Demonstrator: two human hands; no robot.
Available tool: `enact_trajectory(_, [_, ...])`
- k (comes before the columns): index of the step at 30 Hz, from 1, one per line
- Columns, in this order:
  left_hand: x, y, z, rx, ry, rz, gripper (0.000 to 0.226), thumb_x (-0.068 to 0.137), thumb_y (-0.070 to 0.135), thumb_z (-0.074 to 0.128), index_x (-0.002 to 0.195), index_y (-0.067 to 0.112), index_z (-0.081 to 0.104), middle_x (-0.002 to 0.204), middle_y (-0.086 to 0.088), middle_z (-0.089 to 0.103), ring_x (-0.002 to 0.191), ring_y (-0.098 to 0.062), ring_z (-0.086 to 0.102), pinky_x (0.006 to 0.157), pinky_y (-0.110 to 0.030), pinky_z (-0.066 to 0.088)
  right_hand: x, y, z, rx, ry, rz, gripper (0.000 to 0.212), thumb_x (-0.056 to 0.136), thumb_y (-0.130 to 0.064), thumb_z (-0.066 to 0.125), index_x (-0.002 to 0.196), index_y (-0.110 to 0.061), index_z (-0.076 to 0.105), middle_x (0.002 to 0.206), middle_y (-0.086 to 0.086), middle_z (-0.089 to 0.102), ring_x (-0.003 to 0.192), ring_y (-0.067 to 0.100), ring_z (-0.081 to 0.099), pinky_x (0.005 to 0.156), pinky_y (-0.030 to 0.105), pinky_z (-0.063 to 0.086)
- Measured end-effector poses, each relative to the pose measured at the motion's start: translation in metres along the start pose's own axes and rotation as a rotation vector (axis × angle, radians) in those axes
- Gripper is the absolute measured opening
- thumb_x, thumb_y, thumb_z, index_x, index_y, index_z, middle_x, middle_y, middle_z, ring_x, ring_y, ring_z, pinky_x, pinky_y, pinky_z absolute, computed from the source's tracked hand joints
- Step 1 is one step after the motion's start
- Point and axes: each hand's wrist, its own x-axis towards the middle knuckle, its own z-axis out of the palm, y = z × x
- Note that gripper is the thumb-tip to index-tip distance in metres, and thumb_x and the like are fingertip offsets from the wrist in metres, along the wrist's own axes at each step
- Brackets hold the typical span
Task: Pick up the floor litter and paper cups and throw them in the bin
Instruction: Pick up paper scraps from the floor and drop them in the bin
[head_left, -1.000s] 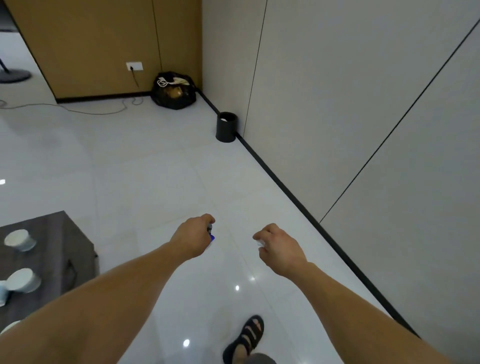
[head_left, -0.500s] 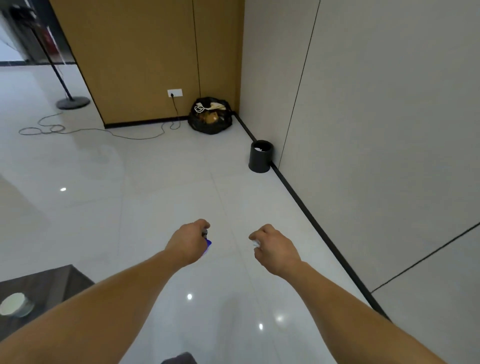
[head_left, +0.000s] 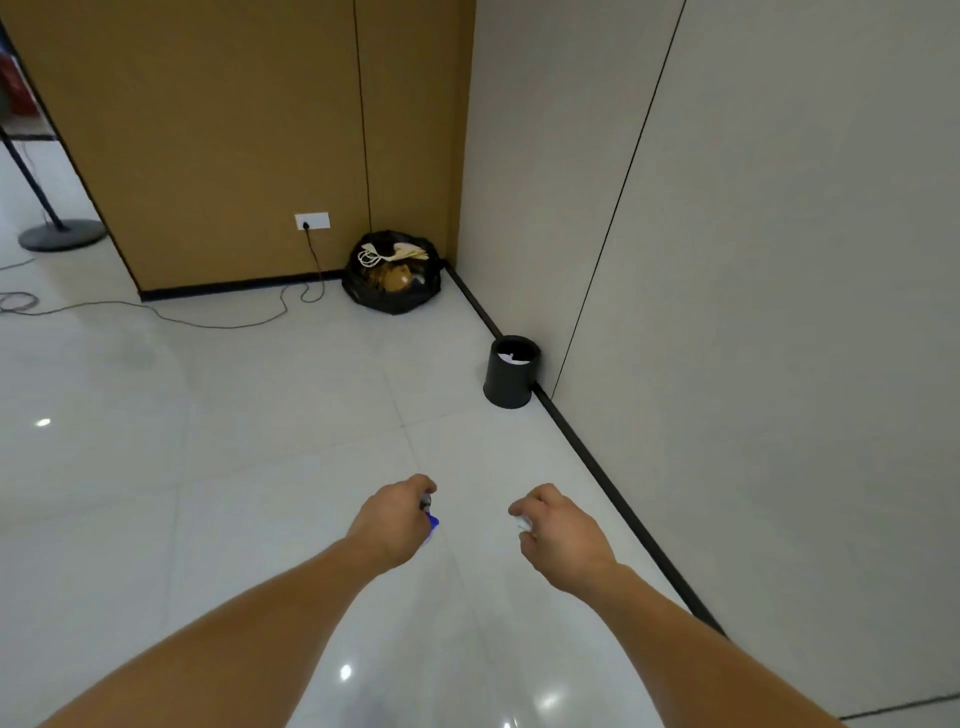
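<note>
A small black bin (head_left: 510, 375) stands on the floor against the right wall's skirting, with white paper showing inside it. Both my arms reach forward over the white tiles, well short of the bin. My left hand (head_left: 392, 517) is curled round a blue and white piece of litter (head_left: 431, 524) that sticks out below the fingers. My right hand (head_left: 558, 527) grips a small white scrap (head_left: 523, 524), mostly hidden in the fist.
A full black rubbish bag (head_left: 392, 280) sits in the corner beyond the bin. A cable (head_left: 218, 322) runs from the wall socket (head_left: 311, 221) across the floor to the left. A stand's round base (head_left: 62, 235) is at far left. The grey wall (head_left: 753, 312) closes the right side.
The view has advanced toward the corner: bin and bag look nearer and larger, and the dark table with cups has left the frame. Both hands keep their grip.
</note>
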Motion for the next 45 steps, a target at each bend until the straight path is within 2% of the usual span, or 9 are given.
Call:
enact_trajectory(6, [0.123,0.015,-0.024,0.019,-0.067,0.044,0.043,0.09,0.008,0.045,0.13,0.021,0.051,0.113,0.006,0.06,0.1,-0.015,0.057,0.083,-0.021,0.044,0.099,0.02,-0.008,0.016,-0.011,0.064,0.037,0.095,-0.023,0.048,0.131,-0.03,0.053,0.132,-0.01,0.044,0.111,0.013,0.054,0.083,0.026,0.047])
enact_trajectory(9, [0.188,0.03,-0.027,0.017,-0.111,0.056,0.043,0.091,0.008,0.045,0.131,0.021,0.051,0.115,0.005,0.06,0.103,-0.015,0.057,0.086,-0.021,0.045,0.157,0.044,-0.013,0.008,-0.028,0.09,0.038,0.095,-0.023,0.048,0.132,-0.03,0.052,0.133,-0.01,0.044,0.112,0.014,0.053,0.083,0.026,0.047])
enact_trajectory(18, [0.378,0.081,-0.064,0.072,-0.087,-0.004,0.042,0.092,0.008,0.046,0.133,0.02,0.049,0.123,0.0,0.06,0.108,-0.018,0.058,0.092,-0.024,0.046,0.363,0.119,-0.062,0.06,-0.029,0.04,0.037,0.096,-0.022,0.047,0.132,-0.028,0.053,0.134,-0.007,0.044,0.112,0.015,0.054,0.085,0.026,0.047])
enact_trajectory(23, [0.47,0.106,-0.075,0.055,-0.082,-0.018,0.042,0.094,0.01,0.047,0.135,0.02,0.048,0.127,-0.001,0.058,0.111,-0.019,0.057,0.095,-0.025,0.044,0.451,0.153,-0.086,0.072,-0.044,0.045,0.037,0.096,-0.021,0.047,0.132,-0.026,0.054,0.135,-0.006,0.044,0.114,0.016,0.053,0.091,0.029,0.047])
enact_trajectory(28, [0.582,0.115,-0.074,0.027,-0.139,0.007,0.042,0.094,0.011,0.048,0.135,0.019,0.047,0.128,-0.002,0.058,0.113,-0.019,0.057,0.096,-0.023,0.043,0.539,0.187,-0.088,0.063,-0.072,0.099,0.039,0.096,-0.023,0.048,0.134,-0.028,0.052,0.135,-0.009,0.043,0.115,0.014,0.051,0.09,0.025,0.046])
enact_trajectory(39, [0.832,0.139,-0.089,0.037,-0.312,0.11,0.039,0.092,0.013,0.053,0.132,0.015,0.05,0.126,-0.007,0.061,0.114,-0.024,0.057,0.101,-0.033,0.044,0.736,0.241,-0.093,0.103,-0.102,0.29,0.038,0.094,-0.025,0.052,0.132,-0.031,0.053,0.135,-0.007,0.045,0.112,0.014,0.055,0.092,0.022,0.046])
enact_trajectory(45, [0.938,0.142,-0.048,0.048,-0.384,0.071,0.037,0.092,0.013,0.056,0.128,0.015,0.052,0.123,-0.006,0.062,0.111,-0.023,0.058,0.097,-0.028,0.045,0.818,0.302,-0.054,0.176,-0.149,0.367,0.039,0.095,-0.029,0.055,0.134,-0.033,0.05,0.139,-0.009,0.043,0.118,0.011,0.051,0.099,0.022,0.044])
